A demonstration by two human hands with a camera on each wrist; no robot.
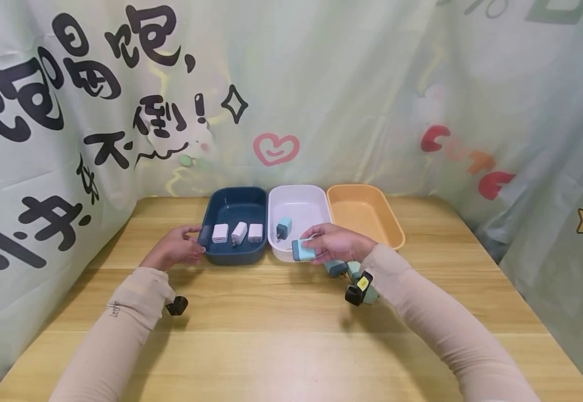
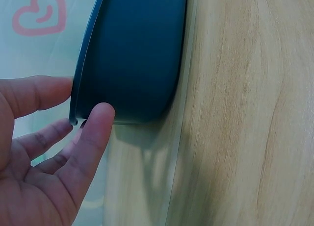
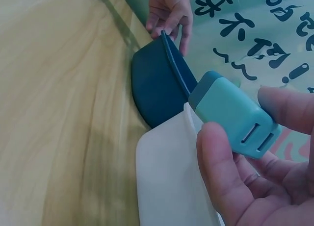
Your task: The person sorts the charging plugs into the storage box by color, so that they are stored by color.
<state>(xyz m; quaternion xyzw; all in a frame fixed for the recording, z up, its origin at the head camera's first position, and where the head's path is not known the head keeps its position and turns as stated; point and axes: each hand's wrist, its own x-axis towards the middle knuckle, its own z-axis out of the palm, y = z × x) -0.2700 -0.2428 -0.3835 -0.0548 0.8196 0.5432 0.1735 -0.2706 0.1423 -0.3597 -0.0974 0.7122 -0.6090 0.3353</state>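
My right hand [image 1: 338,244] pinches a teal USB charger [image 3: 238,115] with a dark blue end and two slots. In the head view this charger hangs over the front rim of the white tray [image 1: 301,190], where a similar blue charger [image 1: 284,228] lies. At the left side of the navy tray [image 1: 236,258], my left hand [image 1: 178,247] has its fingers extended and spread at the rim. In the left wrist view its index fingertip touches the rim and the thumb [image 2: 95,133] lies by the outer wall. White chargers [image 1: 220,233] lie inside the navy tray.
A yellow-orange tray [image 1: 364,191] stands to the right of the white one. Under my right forearm several more teal and blue chargers [image 1: 335,268] lie on the wooden table [image 1: 271,346], partly hidden. A printed curtain [image 1: 346,100] hangs behind.
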